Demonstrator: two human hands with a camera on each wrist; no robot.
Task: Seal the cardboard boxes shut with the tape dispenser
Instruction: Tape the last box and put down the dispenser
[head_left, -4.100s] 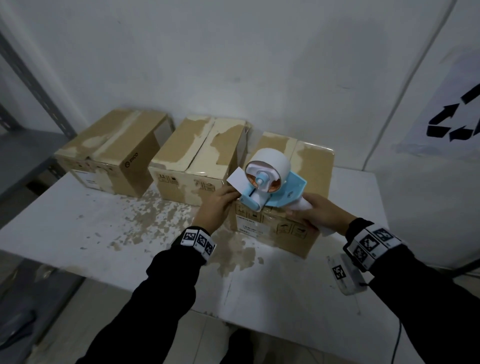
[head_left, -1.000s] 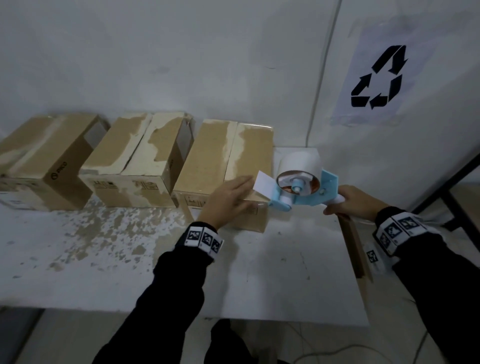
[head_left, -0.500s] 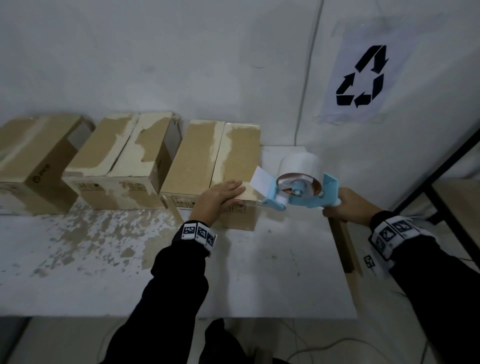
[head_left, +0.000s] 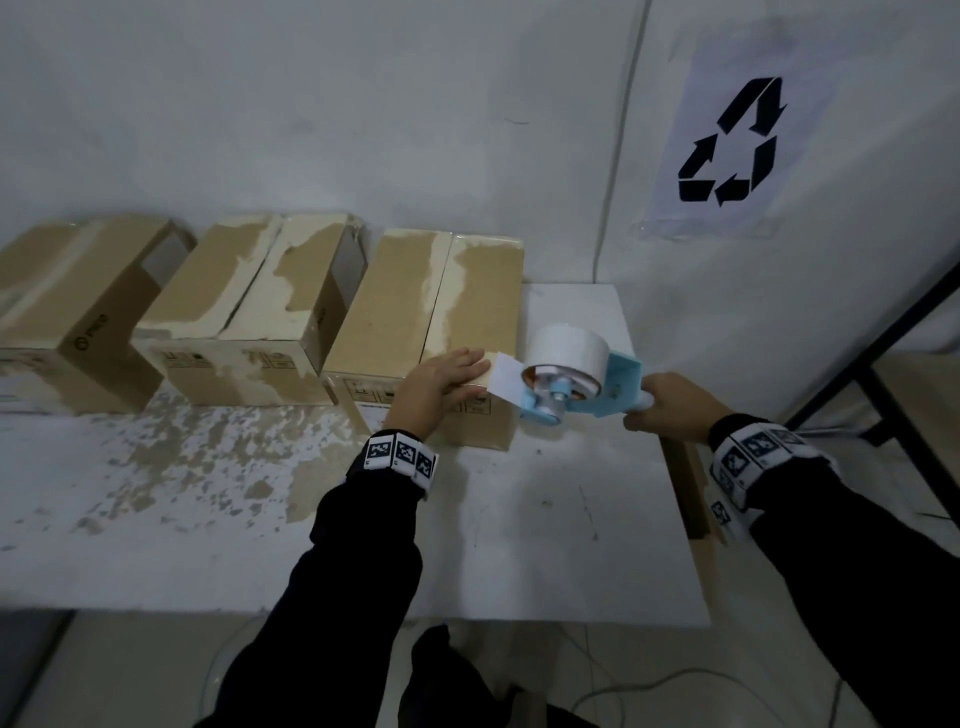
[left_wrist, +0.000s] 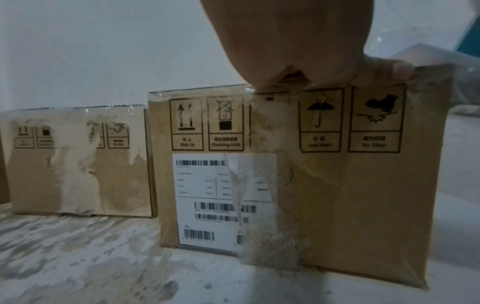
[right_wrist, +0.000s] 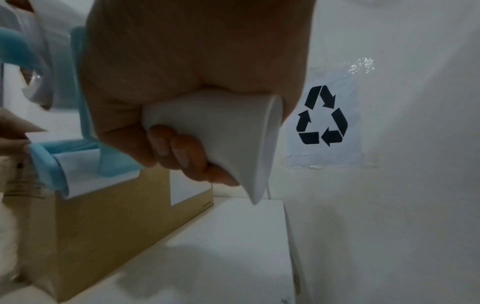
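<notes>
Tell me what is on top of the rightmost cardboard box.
The left hand lies flat on the rightmost cardboard box, fingers straight, at its near right corner. Pale torn patches run along the centre seam. What lies under the palm is covered.

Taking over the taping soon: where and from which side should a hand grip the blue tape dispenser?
Grip the blue tape dispenser by its white flared handle, coming from the right: it sticks out rightward, away from the roll, and the right hand wraps it there now.

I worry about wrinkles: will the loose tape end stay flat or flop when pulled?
Probably floppy: the tape end is a thin sheet between the left hand and the tape dispenser. It likely clings to fingers, so the right hand should keep it taut.
</notes>
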